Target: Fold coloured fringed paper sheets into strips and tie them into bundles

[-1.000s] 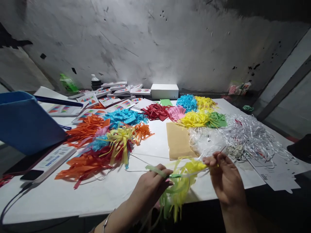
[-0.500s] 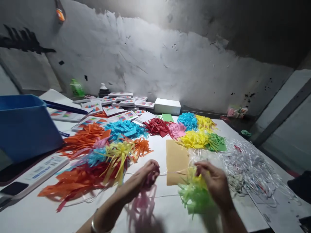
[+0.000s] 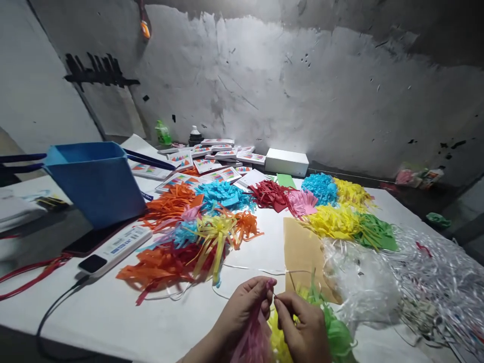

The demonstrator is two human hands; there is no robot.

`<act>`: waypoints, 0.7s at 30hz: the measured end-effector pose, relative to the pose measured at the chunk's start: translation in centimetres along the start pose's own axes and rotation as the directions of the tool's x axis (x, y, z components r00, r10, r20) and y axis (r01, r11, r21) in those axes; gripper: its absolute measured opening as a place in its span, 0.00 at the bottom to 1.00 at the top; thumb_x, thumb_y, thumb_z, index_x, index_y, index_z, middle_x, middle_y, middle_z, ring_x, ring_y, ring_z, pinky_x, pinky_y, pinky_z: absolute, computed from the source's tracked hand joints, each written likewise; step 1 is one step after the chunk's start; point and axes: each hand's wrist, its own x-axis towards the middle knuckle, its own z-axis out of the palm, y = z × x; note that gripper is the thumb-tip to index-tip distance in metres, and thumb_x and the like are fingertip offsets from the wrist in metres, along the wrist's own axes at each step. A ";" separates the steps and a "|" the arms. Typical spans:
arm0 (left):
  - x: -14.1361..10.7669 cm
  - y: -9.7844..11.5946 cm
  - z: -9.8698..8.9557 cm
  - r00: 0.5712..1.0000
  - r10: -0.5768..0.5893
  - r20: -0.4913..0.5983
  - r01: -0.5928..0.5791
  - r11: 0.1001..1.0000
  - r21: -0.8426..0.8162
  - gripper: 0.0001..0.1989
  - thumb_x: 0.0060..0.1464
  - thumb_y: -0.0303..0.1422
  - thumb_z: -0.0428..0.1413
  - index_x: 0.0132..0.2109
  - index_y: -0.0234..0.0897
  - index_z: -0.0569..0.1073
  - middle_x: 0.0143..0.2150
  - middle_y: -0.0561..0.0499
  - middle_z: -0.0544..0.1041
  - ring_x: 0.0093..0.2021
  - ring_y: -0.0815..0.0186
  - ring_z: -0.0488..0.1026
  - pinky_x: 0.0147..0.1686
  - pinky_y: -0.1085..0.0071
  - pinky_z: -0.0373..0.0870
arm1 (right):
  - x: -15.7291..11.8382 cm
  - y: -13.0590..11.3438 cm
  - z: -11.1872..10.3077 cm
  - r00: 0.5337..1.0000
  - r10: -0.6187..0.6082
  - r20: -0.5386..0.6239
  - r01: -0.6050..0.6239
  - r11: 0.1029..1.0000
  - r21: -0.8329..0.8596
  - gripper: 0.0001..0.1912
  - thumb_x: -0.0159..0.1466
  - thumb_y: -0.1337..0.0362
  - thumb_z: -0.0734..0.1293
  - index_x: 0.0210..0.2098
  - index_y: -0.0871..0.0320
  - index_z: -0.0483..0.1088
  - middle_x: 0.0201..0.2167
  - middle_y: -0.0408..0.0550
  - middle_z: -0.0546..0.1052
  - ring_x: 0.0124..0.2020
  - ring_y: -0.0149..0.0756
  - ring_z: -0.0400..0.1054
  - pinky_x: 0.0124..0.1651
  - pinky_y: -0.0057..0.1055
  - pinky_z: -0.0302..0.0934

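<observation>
My left hand [image 3: 245, 307] is closed around the top of a pink paper tassel [image 3: 254, 335], whose strips hang down below the fingers. Close beside it, my right hand [image 3: 302, 322] pinches a thin strand at the tassel's top; whether it is string or wire I cannot tell. Behind and under the right hand are yellow and light green tassel strips [image 3: 338, 330], partly hidden by it. A white cord [image 3: 253, 270] runs across the table just beyond both hands, over a tan sheet [image 3: 300, 252].
Left are orange strips [image 3: 155, 267], a white power bank [image 3: 113, 249] and a blue bin [image 3: 94, 186]. Farther back lie red strips [image 3: 270, 194], several flat printed boxes [image 3: 223, 174] and a white box [image 3: 287, 161]. Clear plastic [image 3: 363, 282] and tangled white ribbon [image 3: 434, 272] lie right.
My hands have come together from apart, the right moving to the left hand and the pink tassel. The view has turned left, showing more of the blue bin's side.
</observation>
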 end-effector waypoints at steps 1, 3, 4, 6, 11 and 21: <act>-0.1 0.0 0.1 1.000 -0.005 0.001 0.005 1.000 -0.007 0.22 0.39 0.44 0.74 0.33 0.30 0.80 0.22 0.56 0.69 0.19 0.78 0.58 0.20 0.80 0.55 | 0.0 0.0 0.0 1.000 0.006 -0.003 -0.006 1.000 0.007 0.16 0.70 0.57 0.62 0.29 0.55 0.74 0.19 0.40 0.72 0.20 0.28 0.66 0.25 0.23 0.57; -0.2 0.2 0.4 1.000 -0.020 0.013 0.020 1.000 0.002 0.23 0.39 0.45 0.74 0.33 0.30 0.81 0.22 0.56 0.69 0.19 0.78 0.57 0.19 0.79 0.53 | 0.1 -0.1 -0.1 1.000 0.007 -0.014 -0.007 1.000 0.012 0.16 0.69 0.58 0.62 0.28 0.56 0.74 0.19 0.40 0.71 0.20 0.28 0.65 0.25 0.23 0.57; -0.3 0.3 0.5 1.000 -0.025 0.015 0.025 1.000 0.008 0.23 0.39 0.46 0.74 0.34 0.30 0.81 0.22 0.55 0.69 0.19 0.78 0.57 0.19 0.79 0.53 | 0.1 -0.1 -0.1 1.000 0.000 -0.027 0.000 1.000 0.007 0.16 0.69 0.58 0.62 0.28 0.56 0.74 0.19 0.40 0.71 0.19 0.28 0.65 0.24 0.23 0.57; -0.6 0.4 0.7 1.000 -0.019 0.004 0.019 1.000 0.021 0.23 0.41 0.45 0.73 0.36 0.30 0.82 0.24 0.54 0.70 0.21 0.77 0.59 0.20 0.79 0.53 | 0.1 -0.1 -0.2 0.998 -0.018 -0.061 0.018 1.000 -0.003 0.16 0.69 0.58 0.63 0.28 0.56 0.74 0.18 0.40 0.70 0.18 0.28 0.65 0.24 0.23 0.58; -1.2 0.6 0.7 0.998 0.071 0.001 -0.070 0.991 0.116 0.22 0.42 0.39 0.74 0.45 0.35 0.83 0.28 0.54 0.72 0.26 0.75 0.64 0.28 0.77 0.59 | -0.4 -0.3 -0.3 0.990 -0.037 -0.133 0.037 0.999 0.003 0.13 0.68 0.60 0.63 0.30 0.55 0.74 0.20 0.40 0.73 0.20 0.28 0.67 0.25 0.23 0.59; -1.3 0.3 0.8 0.992 0.113 -0.063 -0.105 0.987 0.121 0.21 0.38 0.36 0.76 0.40 0.36 0.80 0.29 0.55 0.75 0.27 0.74 0.66 0.30 0.77 0.61 | -1.3 -0.4 -0.5 0.995 -0.080 -0.058 0.073 0.992 -0.105 0.13 0.69 0.62 0.61 0.29 0.56 0.71 0.20 0.40 0.71 0.21 0.27 0.66 0.28 0.24 0.56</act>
